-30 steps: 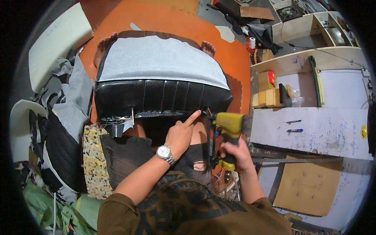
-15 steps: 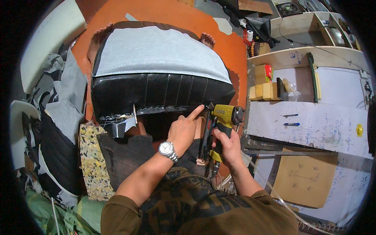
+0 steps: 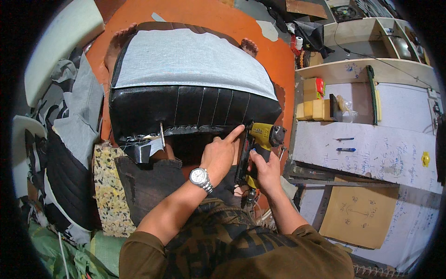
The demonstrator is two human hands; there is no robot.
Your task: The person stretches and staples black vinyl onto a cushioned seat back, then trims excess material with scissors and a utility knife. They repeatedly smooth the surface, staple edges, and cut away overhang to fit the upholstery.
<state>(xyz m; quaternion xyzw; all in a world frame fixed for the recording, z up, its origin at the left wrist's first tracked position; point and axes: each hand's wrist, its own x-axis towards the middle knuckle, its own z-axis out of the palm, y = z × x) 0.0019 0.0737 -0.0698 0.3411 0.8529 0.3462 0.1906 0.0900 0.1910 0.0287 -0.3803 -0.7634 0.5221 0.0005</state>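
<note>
My right hand [image 3: 265,171] is wrapped round the handle of a yellow and black pneumatic staple gun [image 3: 264,132]. The gun's nose is close to the lower right edge of a black seat cover [image 3: 195,106], which has pale stitched lines and a light grey fabric panel [image 3: 190,58]. My left hand [image 3: 219,153], with a watch on its wrist, stretches its index finger to that edge, right beside the nose. Its other fingers are curled and partly hidden. A thin metal tool [image 3: 162,136] stands at the edge farther left, by a loose grey flap [image 3: 152,148].
Speckled foam [image 3: 111,195] lies at my left, near black and grey fabric pieces [image 3: 76,125]. To the right, a white board [image 3: 367,149] bears pens, beside sponge blocks [image 3: 320,108] and cardboard [image 3: 360,214]. An orange floor [image 3: 227,21] surrounds the seat.
My right hand and the staple gun have moved slightly left and tilted a little. The left index finger stays at the cover's edge. The whole view has shifted slightly.
</note>
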